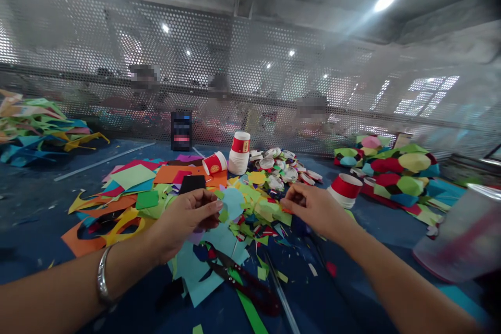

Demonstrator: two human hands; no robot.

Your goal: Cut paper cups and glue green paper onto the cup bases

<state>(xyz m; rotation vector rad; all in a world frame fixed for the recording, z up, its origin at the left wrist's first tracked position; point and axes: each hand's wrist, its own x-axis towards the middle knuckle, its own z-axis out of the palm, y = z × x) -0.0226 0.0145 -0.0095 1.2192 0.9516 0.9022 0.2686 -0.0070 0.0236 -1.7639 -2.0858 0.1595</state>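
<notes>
Above the paper scraps, my left hand pinches the edge of a light blue round paper piece with green bits at its sides. My right hand has its fingers closed together, beside a small orange-red piece; whether it grips this piece is hard to make out. Green and yellow paper scraps are heaped between the two hands. Scissors with dark red handles lie below them, partly over a light blue sheet and a green strip.
Paper cups stand stacked behind the scraps, with a tipped red cup beside them. Another red-and-white cup is near my right hand. Colourful assembled paper shapes and a translucent container are at the right.
</notes>
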